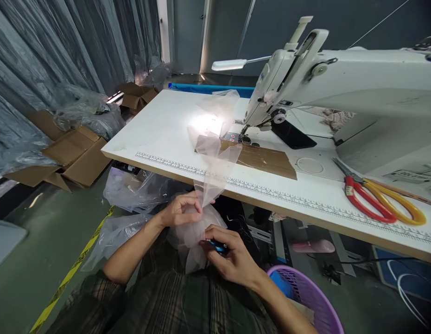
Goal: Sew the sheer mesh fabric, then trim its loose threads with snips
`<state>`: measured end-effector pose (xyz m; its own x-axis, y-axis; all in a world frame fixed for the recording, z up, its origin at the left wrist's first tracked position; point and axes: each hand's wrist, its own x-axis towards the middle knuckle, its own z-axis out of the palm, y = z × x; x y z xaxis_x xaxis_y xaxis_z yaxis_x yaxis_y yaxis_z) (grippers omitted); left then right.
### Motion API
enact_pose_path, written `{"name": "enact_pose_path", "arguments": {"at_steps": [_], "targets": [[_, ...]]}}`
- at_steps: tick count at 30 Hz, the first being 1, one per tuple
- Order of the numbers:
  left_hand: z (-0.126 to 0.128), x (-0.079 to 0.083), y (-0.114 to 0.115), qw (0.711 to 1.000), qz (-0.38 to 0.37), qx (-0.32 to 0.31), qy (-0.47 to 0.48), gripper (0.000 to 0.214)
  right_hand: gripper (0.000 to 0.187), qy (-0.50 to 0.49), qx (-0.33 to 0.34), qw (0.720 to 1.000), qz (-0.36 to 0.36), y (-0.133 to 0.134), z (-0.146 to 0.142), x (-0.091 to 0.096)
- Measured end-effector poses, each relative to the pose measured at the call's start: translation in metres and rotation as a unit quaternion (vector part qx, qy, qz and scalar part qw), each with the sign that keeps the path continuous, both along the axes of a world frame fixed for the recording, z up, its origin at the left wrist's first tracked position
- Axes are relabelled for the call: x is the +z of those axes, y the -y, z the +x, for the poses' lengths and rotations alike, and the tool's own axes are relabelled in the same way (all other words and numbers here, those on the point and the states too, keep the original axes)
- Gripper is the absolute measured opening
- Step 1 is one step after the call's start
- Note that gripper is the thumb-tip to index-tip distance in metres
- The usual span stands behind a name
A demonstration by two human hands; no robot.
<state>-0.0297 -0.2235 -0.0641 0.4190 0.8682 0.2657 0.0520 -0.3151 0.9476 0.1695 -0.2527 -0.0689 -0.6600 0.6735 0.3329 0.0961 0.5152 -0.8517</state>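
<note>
A strip of sheer white fabric (215, 157) runs from the needle of the white sewing machine (306, 79) over the table edge down to my lap. My left hand (182, 211) is closed on the gathered fabric just below the table edge. My right hand (231, 257) is beside it, fingers pinched on a small blue tool (217, 246), with its tip against the bunched fabric. A brown card piece (260, 157) lies under the machine's foot.
Red and yellow scissors (378, 197) lie on the white table (160, 134) at right. A purple basket (309, 297) stands by my right knee. Plastic bags (132, 190) hang under the table. Open cardboard boxes (72, 155) and a yellow floor tape (69, 273) are at left.
</note>
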Motion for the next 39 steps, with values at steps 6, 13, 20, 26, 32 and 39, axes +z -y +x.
{"name": "enact_pose_path", "arguments": {"at_steps": [6,13,20,26,32,39], "targets": [[-0.012,-0.002,0.015,0.983,-0.159,0.084,-0.025,0.032,0.019,0.054,-0.045,0.992,-0.107,-0.019,0.004,-0.004],[-0.014,0.006,0.021,0.974,-0.188,0.12,-0.039,0.03,0.054,0.071,-0.077,0.985,-0.14,-0.041,-0.013,-0.003],[-0.019,0.003,0.02,0.982,-0.162,0.093,-0.025,0.03,0.049,0.075,-0.049,0.991,-0.096,-0.045,-0.027,-0.002],[-0.022,0.005,0.02,0.979,-0.178,0.098,-0.024,0.03,0.049,0.097,-0.078,0.987,-0.098,-0.042,-0.026,-0.006],[-0.021,0.003,0.019,0.977,-0.193,0.09,-0.027,0.031,0.044,0.118,-0.067,0.99,-0.047,-0.04,-0.028,-0.006],[-0.018,0.005,0.016,0.981,-0.169,0.064,-0.066,0.03,0.032,0.07,-0.061,0.989,-0.113,-0.029,-0.022,-0.011]]}}
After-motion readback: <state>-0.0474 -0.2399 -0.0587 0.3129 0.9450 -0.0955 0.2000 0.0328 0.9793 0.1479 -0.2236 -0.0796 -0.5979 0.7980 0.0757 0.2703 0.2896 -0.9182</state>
